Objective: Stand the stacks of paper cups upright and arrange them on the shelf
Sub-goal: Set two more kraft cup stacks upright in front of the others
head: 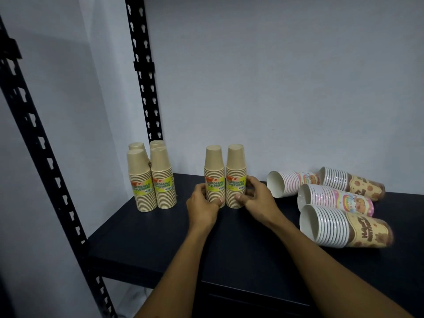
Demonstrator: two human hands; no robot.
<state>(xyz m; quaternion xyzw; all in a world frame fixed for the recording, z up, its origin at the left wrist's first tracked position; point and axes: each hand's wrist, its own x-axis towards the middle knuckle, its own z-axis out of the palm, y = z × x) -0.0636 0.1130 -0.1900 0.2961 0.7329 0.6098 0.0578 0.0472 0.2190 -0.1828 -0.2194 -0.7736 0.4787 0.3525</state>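
1. A dark shelf on a black slotted frame carried every stack of cups; places below are given relative to the two held stacks at its middle.
2. Right of them, well apart, four printed stacks lay on their sides, so by my judgement roughly half the work remained.
3. Left of them, against the rear post, four tan stacks stood upright in a tight block, apparently finished.
4. The two held stacks stood upright, side by side and touching.
5. The left hand curled around the left one's base, and the right hand around the right one's.
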